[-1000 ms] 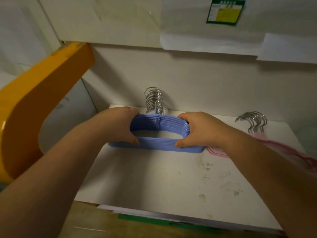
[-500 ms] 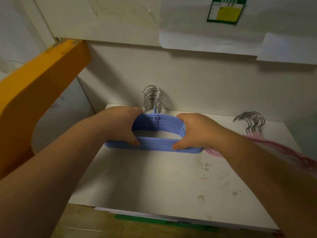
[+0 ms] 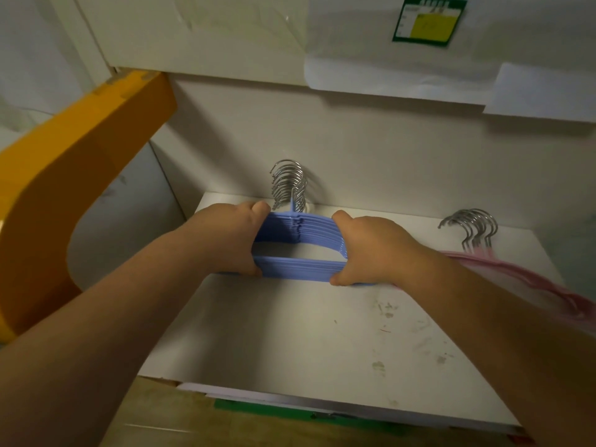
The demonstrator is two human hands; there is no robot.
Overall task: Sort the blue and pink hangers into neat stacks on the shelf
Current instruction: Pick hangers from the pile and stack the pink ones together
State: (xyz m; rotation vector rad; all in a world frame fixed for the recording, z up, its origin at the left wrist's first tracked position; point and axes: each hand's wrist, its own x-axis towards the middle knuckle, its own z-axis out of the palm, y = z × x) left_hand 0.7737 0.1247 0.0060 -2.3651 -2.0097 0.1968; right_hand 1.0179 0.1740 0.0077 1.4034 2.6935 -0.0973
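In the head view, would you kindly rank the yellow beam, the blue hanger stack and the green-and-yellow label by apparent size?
1. Yellow beam, though it is nearest the camera.
2. Blue hanger stack.
3. Green-and-yellow label.

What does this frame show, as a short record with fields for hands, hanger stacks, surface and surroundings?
left hand: grips the left end of the blue hanger stack
right hand: grips its right end
blue hanger stack: on the shelf, metal hooks toward the back wall
pink hangers: flat on the shelf to the right, partly behind the right forearm
shelf: white, scuffed
surroundings: yellow curved part at left; green and yellow label above
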